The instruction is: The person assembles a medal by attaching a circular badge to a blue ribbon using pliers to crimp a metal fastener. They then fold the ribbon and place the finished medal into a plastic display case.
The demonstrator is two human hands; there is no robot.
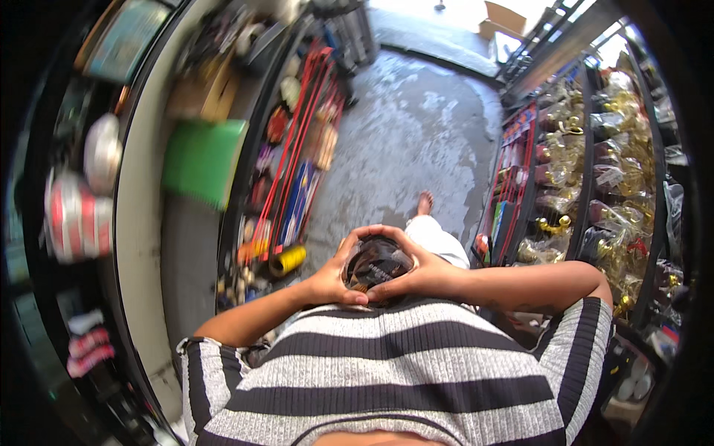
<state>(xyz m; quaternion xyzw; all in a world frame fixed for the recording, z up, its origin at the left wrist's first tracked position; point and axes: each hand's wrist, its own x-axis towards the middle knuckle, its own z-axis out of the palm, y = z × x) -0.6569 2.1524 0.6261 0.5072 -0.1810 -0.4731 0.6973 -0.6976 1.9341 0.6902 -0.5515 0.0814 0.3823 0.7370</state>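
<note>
Close in front of my chest, both my hands are wrapped round a dark, glossy round thing [379,262], with light lettering and brown patches on its face. Its exact kind I cannot make out. My left hand [332,279] curves round its left side, thumb along the near edge. My right hand [427,272] closes round the right side, the thumb across the lower edge and the fingers over the far rim. Together the fingers and thumbs ring the thing, hiding its sides and underside.
On the left, a shelf counter carries a green spiral notebook [204,162]; a yellow roll [288,260] lies by the lower shelf with red rails [300,149]. Bagged gold-coloured fittings [621,175] fill the right shelves. A wet-looking grey floor [416,111] leads to a brown carton [503,18].
</note>
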